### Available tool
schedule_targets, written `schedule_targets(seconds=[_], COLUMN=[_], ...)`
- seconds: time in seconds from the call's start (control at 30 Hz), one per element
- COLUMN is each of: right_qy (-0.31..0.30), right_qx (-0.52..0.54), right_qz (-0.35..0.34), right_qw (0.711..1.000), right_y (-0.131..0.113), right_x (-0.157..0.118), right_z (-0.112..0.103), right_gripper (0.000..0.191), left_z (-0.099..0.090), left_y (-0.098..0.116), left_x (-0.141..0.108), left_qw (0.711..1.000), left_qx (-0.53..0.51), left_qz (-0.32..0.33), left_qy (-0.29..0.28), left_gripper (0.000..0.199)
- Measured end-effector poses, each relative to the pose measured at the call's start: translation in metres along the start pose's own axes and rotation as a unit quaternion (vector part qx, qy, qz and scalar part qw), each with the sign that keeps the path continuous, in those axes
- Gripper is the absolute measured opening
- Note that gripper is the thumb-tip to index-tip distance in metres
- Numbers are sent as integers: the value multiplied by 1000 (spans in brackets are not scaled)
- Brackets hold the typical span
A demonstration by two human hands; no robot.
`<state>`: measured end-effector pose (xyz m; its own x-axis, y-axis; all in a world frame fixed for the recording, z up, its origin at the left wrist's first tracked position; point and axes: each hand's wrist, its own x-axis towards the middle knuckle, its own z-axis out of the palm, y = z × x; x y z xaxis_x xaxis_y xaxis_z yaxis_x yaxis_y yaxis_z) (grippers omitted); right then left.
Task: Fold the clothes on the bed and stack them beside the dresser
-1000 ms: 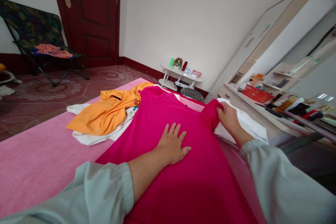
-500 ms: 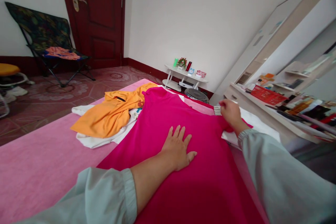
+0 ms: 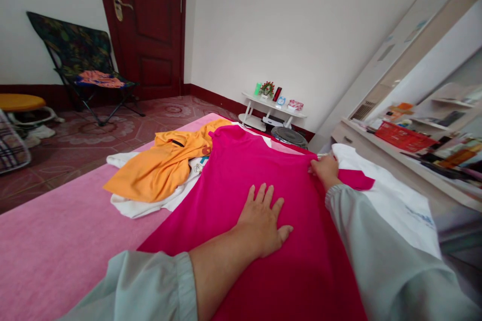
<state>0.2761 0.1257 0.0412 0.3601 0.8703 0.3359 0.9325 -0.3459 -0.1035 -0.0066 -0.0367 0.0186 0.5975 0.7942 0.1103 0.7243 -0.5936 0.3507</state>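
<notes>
A magenta garment (image 3: 241,170) lies spread over a pink-covered surface (image 3: 68,230). My left hand (image 3: 261,220) rests flat on its middle, fingers spread. At the garment's upper right edge my right hand (image 3: 324,166) pinches the fabric near the shoulder, fingers closed. A magenta sleeve (image 3: 356,179) shows to the right of that hand, over a white garment (image 3: 399,200). To the left lie an orange garment (image 3: 161,170) and another white garment (image 3: 131,206) partly under it.
A dresser (image 3: 376,153) with a red basket (image 3: 402,136) stands along the right. Beyond the far edge is a low white shelf (image 3: 274,105) with small items. A folding chair (image 3: 83,55) and a yellow-topped stool (image 3: 22,102) stand at the left.
My right hand has moved down and slightly left onto the garment's edge. More of the white garment at the right shows. The view has shifted slightly; my left hand remains flat on the fabric.
</notes>
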Motion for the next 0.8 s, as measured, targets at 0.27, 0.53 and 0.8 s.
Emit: schedule_targets(seconds=[0.27,0.53,0.8], right_qy=[6,36,-75], right_qx=[36,287,327], right_qz=[56,-95,-37], right_qw=[998,953,942], right_y=[-36,-115,-146], right_x=[-23,-11,11], right_z=[23,29,65], right_gripper=[40,35,51], left_z=[5,2,-7], left_y=[-1,1,2], left_x=[1,0,0], left_qw=[1000,1000,999], left_qx=[2,-4,-9], left_qz=[1,0,0], left_qy=[8,-2,-36], left_gripper=[69,72,69])
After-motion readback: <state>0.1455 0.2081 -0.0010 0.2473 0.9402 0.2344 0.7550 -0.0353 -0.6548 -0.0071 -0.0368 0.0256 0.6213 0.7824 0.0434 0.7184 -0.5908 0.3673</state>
